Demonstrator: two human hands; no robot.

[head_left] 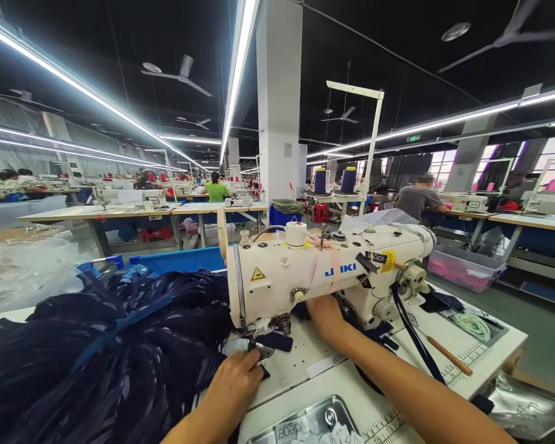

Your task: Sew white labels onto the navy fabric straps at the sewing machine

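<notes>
A white sewing machine [282, 271] marked JUKI stands in front of me. My left hand [237, 383] is at its needle and presser foot [252, 346]. Its fingers are pressed together on a piece of navy fabric [264, 372], mostly hidden beneath them. Another dark strip [275, 341] lies flat beside the foot. My right hand [326, 317] reaches under the machine arm by some dark fabric [300, 310]; its fingertips are hidden there. A large heap of navy fabric pieces [120, 357] covers the left of the table.
A metal tray [335, 410] with white labels lies at the front edge. On the right are a wooden-handled tool [448, 357], a hanging dark band [416, 336] and a coil of elastic cord [470, 325]. Two navy thread cones [348, 180] stand behind the machine. Other people work farther back.
</notes>
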